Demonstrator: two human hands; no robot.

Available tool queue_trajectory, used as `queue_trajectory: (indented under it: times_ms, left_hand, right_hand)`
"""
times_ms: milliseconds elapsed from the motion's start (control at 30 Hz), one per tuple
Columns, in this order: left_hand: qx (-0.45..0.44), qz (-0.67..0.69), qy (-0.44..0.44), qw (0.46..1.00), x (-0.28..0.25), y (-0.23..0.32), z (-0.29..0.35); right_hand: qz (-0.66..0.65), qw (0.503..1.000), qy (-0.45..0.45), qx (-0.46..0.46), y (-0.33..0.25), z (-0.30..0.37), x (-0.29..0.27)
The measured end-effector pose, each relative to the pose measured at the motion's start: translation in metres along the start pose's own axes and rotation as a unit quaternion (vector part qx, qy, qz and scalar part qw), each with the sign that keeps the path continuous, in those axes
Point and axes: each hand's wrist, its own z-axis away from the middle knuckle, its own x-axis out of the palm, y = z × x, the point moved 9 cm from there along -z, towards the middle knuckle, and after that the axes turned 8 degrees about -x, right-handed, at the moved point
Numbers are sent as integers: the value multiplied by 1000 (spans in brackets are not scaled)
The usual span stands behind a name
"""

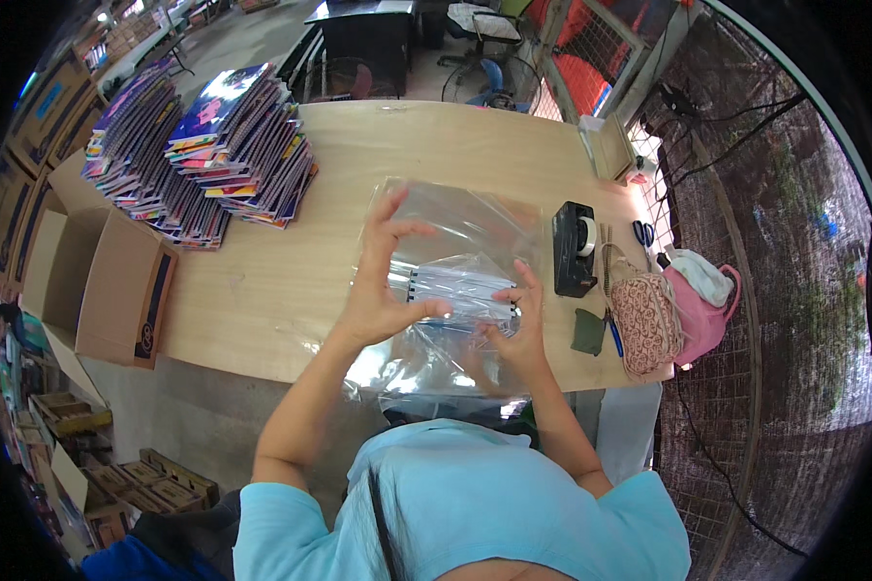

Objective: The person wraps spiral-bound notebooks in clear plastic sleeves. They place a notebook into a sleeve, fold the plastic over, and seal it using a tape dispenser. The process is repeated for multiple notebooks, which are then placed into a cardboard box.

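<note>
A bundle of spiral-bound notebooks (pixel 461 294), pale with dark coils at both ends, lies on a clear plastic sheet or bag (pixel 465 215) in front of me. Glare hides part of the bundle. My left hand (pixel 383 290) is at its left side, open, with the fingers spread upward and the thumb reaching over the near part of the bundle. Around the right end curls my right hand (pixel 519 320), its thumb on the near side and its fingertips on the far side, against the plastic.
Tall stacks of spiral notebooks (pixel 247 145) stand at the table's far left. An open cardboard box (pixel 121 290) is beside the left edge. On the right are a black tape dispenser (pixel 572 254), scissors (pixel 643 232), a green pouch (pixel 587 331), a blue pen (pixel 615 337) and patterned bag (pixel 644 320).
</note>
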Motion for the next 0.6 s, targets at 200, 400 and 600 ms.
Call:
queue_trajectory:
  times_ms: [200, 400, 600]
  left_hand:
    - [-159, -197, -134, 958, 49, -106, 25]
    - [-177, -144, -39, 973, 53, -104, 34]
    - [-341, 80, 11, 937, 47, -144, 44]
  right_hand:
    - [-166, 982, 36, 76, 38, -10, 12]
    - [-164, 978, 19, 126, 52, -7, 9]
    - [-218, 938, 27, 266, 74, -16, 25]
